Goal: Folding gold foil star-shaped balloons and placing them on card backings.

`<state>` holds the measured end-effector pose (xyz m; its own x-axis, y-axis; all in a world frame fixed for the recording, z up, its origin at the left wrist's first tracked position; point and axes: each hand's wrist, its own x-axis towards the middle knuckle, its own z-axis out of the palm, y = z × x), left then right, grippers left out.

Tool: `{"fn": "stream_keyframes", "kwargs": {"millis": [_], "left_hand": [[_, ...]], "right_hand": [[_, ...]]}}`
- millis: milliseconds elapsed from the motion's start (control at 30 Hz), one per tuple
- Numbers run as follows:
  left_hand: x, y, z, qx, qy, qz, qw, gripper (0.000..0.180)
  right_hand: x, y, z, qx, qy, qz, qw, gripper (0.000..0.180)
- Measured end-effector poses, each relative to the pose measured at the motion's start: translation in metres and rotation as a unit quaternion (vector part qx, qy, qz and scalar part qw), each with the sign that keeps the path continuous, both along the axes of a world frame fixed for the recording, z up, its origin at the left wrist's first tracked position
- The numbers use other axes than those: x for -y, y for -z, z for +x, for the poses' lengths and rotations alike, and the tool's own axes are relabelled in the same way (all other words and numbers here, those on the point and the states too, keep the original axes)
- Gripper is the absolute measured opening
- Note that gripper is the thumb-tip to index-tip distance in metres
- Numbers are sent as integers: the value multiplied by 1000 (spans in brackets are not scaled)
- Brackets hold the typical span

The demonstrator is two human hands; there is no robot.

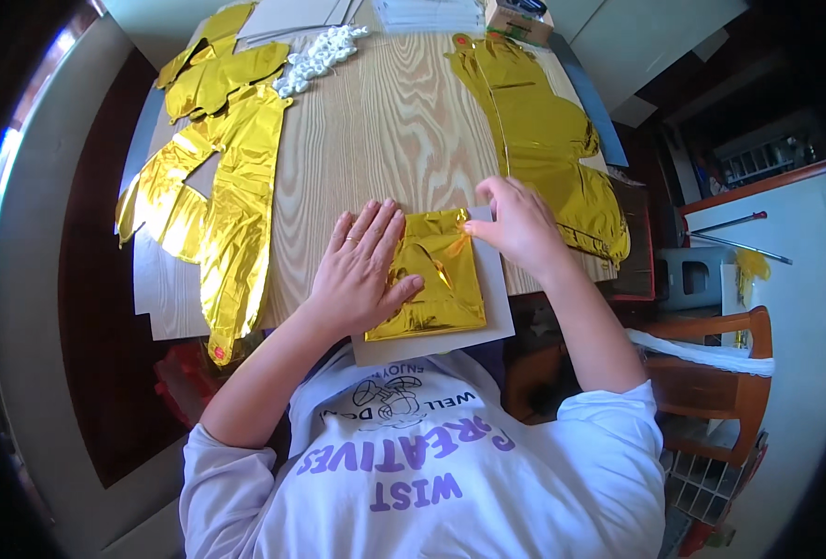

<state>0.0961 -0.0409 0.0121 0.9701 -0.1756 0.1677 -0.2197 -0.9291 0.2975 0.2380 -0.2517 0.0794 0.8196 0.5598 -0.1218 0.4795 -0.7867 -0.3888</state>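
A gold foil balloon (445, 307), folded into a creased square, lies on a pale grey card (498, 307) at the table's near edge. My left hand (361, 265) is spread flat over the foil's left side, fingers pointing away from me. At the far right corner of the foil, the thumb of my right hand (520, 228) presses on the gold surface. The right fingers are bent and apart from the thumb, above the card's far edge. Unfolded, flat gold foil balloons lie on the left (245, 177) and right (543, 121) of the table.
On the wood-grain table (385, 121), a heap of white string-like bundles (324, 58) lies far left. Grey cards (292, 14), clear plastic packets (429, 14) and a small cardboard box (520, 20) are at the back. A wooden chair (711, 391) stands right.
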Motion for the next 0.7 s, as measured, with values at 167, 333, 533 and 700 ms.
{"fn": "stream_keyframes", "kwargs": {"millis": [167, 333, 533, 700], "left_hand": [[2, 3, 1, 34, 4, 21, 999, 83], [3, 2, 2, 29, 1, 14, 999, 82], [3, -2, 1, 9, -3, 21, 1000, 83], [3, -1, 1, 6, -3, 32, 999, 85]], "right_hand": [[-2, 18, -41, 157, -183, 44, 969, 71], [20, 56, -46, 121, -178, -68, 974, 85], [39, 45, -36, 166, -100, -19, 981, 68], [21, 28, 5, 29, -87, 205, 974, 32]]}}
